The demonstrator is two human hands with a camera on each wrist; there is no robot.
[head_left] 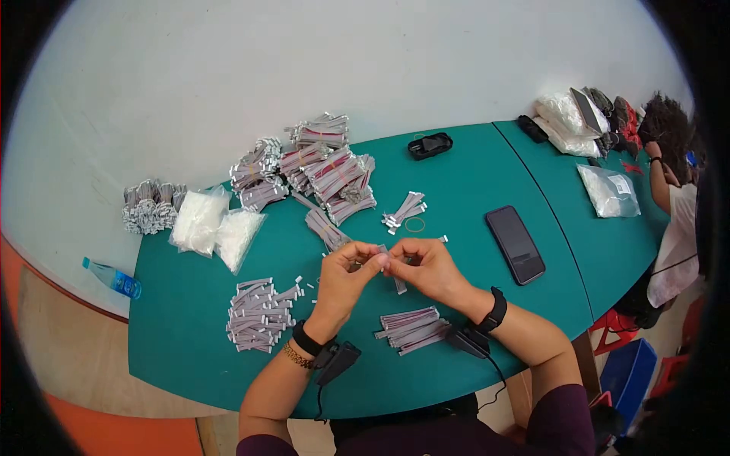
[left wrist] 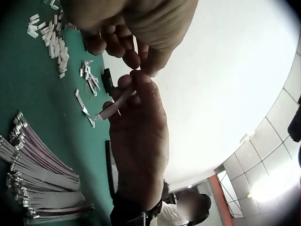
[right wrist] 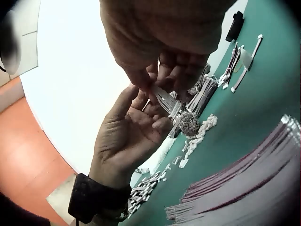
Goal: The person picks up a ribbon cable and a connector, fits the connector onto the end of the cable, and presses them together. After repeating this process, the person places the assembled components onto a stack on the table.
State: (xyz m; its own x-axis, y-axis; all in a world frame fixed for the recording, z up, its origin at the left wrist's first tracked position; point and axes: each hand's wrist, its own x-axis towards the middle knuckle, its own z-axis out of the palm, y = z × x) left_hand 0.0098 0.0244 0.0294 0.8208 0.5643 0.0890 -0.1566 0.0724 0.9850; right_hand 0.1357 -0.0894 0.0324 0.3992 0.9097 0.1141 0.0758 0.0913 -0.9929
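In the head view, my left hand (head_left: 342,285) and right hand (head_left: 430,270) meet over the table, thumbs and fingertips together. Between them they pinch a short grey ribbon cable (head_left: 400,286), whose end hangs below the right fingers. The left wrist view shows this cable (left wrist: 115,103) lying across the right palm, a pale connector at its free end. Fingers partly hide the pinched end. A fan of flat cables (head_left: 413,330) lies near the right wrist. Left of the left hand is a loose pile of cables with white connectors (head_left: 262,315).
Banded cable bundles (head_left: 327,171) are heaped at the back, beside bags of white pieces (head_left: 201,220). A small cable group (head_left: 405,211) and a rubber band (head_left: 414,226) lie beyond the hands. A phone (head_left: 515,245) is at right; another person (head_left: 673,197) sits far right.
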